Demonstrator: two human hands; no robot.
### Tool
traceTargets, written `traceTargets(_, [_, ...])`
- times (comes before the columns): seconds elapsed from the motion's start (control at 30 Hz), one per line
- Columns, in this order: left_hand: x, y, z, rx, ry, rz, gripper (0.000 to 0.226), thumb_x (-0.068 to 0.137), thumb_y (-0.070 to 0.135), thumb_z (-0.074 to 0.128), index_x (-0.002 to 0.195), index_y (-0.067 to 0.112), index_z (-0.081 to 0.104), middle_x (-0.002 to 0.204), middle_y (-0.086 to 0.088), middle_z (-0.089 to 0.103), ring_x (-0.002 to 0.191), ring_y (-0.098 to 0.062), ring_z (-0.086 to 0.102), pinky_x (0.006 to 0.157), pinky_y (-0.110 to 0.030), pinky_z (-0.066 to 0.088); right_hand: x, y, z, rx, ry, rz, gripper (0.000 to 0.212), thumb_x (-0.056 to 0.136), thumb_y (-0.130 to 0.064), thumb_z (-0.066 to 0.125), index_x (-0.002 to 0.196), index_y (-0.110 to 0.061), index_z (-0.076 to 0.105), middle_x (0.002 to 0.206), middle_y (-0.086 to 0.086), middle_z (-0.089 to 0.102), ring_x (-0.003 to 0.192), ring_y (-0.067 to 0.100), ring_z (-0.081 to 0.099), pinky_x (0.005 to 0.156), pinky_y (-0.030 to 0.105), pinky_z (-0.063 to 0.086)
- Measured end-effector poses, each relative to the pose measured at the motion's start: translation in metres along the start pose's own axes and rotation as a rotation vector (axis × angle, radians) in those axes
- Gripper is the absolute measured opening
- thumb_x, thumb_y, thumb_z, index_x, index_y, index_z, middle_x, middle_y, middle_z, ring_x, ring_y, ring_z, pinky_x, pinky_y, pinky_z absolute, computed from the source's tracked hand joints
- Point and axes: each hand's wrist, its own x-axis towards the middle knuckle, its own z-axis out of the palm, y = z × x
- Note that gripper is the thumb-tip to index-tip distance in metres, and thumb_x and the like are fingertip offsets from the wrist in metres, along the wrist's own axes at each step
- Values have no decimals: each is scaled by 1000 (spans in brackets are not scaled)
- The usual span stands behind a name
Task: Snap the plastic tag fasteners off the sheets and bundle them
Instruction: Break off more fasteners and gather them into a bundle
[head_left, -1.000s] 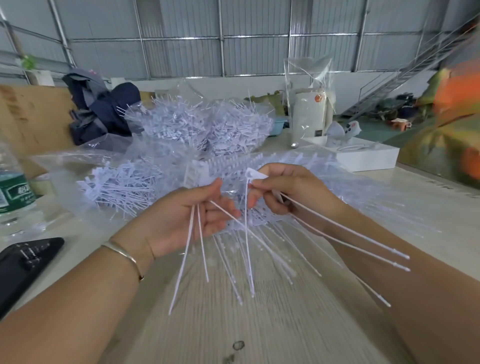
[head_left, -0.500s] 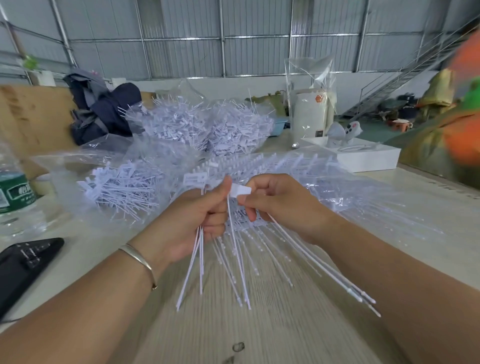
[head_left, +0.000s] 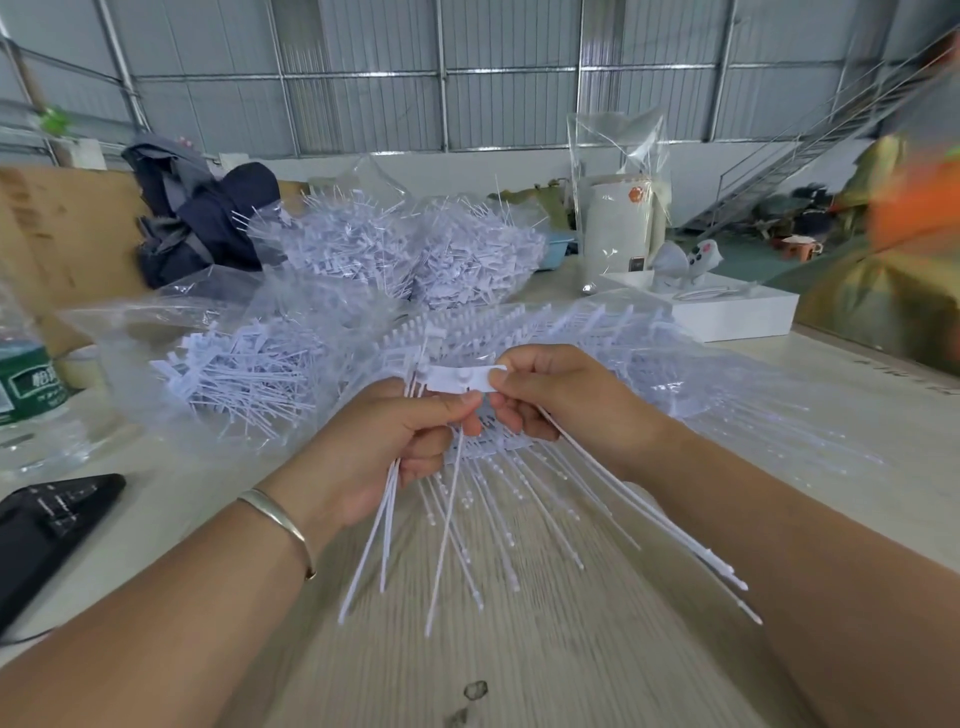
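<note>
Two hands (head_left: 457, 410) pinching flat white tag (head_left: 460, 378), thin stiff plastic stems (head_left: 447, 530) — fanned.

I have one view only, from a wide-angle camera worn on the person's head. It faces forward and tilts down over the bench (head_left: 519, 649), close enough that both forearms enter from the near edge. The left hand (head_left: 384, 447) and right hand (head_left: 561, 395) meet near the middle. Far across the frame stands a corrugated metal wall (head_left: 363, 78), its lines bowed by the lens.
</note>
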Motion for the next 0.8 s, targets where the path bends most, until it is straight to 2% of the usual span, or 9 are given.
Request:
traceTargets(0.1, [-1,2,-3,51,-32,-23,18,85,11,63,69,5,57,46,4,48,33,-3,22,35,-14,19,0,-2,-3,-3,-50,15,30,98,-9,48,68,-4,53,58,9,48,42,4,40,45,12,33])
traceTargets(0.2, [-1,2,-5,104,-64,-80,26,82,16,64,59,7,55,42,2,33,34,-6,18,36,-16,17,-1,-1,-3,-87,-32,12,28,93,-7,53,65,-1,53,53,8,48,45,10,39,49,16,35])
traceTargets(0.3, [2,1,-5,-31,-67,-88,20,80,16,62,63,11,53,49,2,34,36,-7,18,41,-20,13,-5,-2,-1,-151,52,-62,20,87,-2,49,67,0,53,56,10,48,49,15,38,54,27,34])
traceTargets(0.37, [4,1,-5,-174,-76,-99,12,80,18,58,72,12,51,55,3,40,36,-4,22,40,-19,16,-7,-5,-1,-60,68,-109,13,84,-3,41,77,-1,53,60,10,49,48,9,37,53,23,33])
traceTargets(0.43, [5,3,-6,-295,-72,-111,11,81,20,56,75,13,50,60,2,48,40,-6,31,40,-17,23,-7,-7,-3,-54,114,-142,13,79,-1,38,82,-4,51,65,13,52,51,9,38,53,23,33])
traceTargets(0.53, [5,4,-8,-372,-66,-96,13,80,23,57,70,15,57,75,-5,65,60,-14,58,48,-20,44,-3,-5,-2,-222,181,-211,23,77,13,39,85,-6,49,81,25,57,63,25,46,56,36,38])
traceTargets(0.6, [5,3,-7,-396,-83,-89,17,81,24,57,67,14,60,83,-9,69,73,-18,66,58,-26,53,-2,-3,0,-332,179,-261,27,77,15,47,88,-8,52,87,19,58,77,32,53,68,43,47])
traceTargets(0.7, [5,1,-4,-391,-112,-120,18,85,26,54,73,12,56,69,-6,60,59,-17,60,55,-27,54,-1,0,1,-467,186,-352,21,80,7,59,92,-10,62,81,-1,59,74,12,54,70,29,48])
traceTargets(0.8, [5,0,-3,-386,-120,-133,19,89,29,51,78,13,51,58,0,42,41,-7,33,38,-17,33,-1,0,4,-582,198,-426,21,80,3,64,97,-8,68,88,-2,64,80,8,57,73,23,45])
